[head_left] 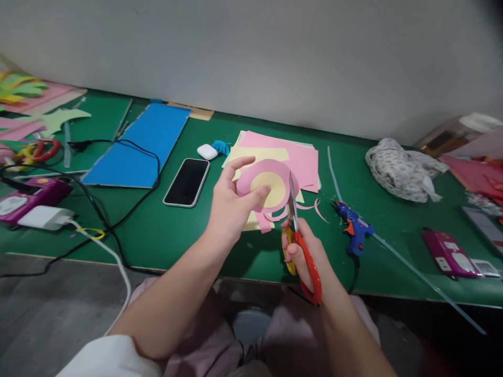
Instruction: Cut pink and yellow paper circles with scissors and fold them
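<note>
Your left hand (231, 204) has a thin pink paper disc (282, 168) clamped, thumb flat on its round yellow centre (275, 195), above some loose paper sheets (306, 165). Your right hand (308, 241) has fingers wrapped round the plastic handles of the scissors (293, 221), steel blades at the disc's 3 o'clock edge. Crescent-shaped offcuts (316, 208) sit at its 4, hard blue glue gun (357, 230) further out, glossy phone (186, 182) at 9.

Soft, dim light greys the wall (251, 63), with dark right-hand corners and blurred, stretched edges.
</note>
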`<state>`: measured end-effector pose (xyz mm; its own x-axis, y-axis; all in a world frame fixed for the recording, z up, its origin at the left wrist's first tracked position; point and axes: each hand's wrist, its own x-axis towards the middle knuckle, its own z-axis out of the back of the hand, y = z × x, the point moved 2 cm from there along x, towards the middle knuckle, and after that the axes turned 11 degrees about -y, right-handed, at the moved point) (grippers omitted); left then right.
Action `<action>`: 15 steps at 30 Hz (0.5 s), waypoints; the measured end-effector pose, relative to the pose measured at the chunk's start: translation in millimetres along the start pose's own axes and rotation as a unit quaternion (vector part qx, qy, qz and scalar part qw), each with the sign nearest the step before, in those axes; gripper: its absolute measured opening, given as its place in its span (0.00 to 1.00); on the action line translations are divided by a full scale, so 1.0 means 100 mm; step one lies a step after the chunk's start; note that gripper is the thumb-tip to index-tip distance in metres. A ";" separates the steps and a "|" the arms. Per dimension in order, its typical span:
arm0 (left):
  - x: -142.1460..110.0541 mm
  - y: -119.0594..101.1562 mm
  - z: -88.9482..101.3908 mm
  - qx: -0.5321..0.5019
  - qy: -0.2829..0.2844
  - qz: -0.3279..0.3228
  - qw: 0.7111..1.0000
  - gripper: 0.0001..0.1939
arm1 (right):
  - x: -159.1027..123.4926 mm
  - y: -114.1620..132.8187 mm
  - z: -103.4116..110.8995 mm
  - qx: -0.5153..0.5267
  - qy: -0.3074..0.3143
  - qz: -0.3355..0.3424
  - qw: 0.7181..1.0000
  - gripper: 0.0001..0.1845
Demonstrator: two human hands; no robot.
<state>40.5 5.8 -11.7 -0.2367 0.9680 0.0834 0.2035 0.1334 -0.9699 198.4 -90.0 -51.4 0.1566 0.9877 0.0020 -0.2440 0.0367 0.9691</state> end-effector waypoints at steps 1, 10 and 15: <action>0.00 0.00 0.00 0.001 0.003 -0.002 1.000 0.29 | 0.00 0.00 0.00 0.000 -0.001 0.000 1.000 0.36; 0.05 -0.04 0.04 0.006 0.033 -0.017 0.999 0.27 | 0.00 0.01 0.01 -0.010 0.007 0.006 1.000 0.36; 0.07 -0.06 0.05 0.003 0.040 -0.008 0.999 0.27 | 0.01 -0.01 0.01 -0.008 0.010 0.007 1.000 0.36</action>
<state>33.2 10.6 -5.9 -0.1635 0.9796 0.1164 0.1948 0.1477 -0.9697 199.3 -89.3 -51.7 0.1346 0.9908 0.0110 -0.2613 0.0248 0.9649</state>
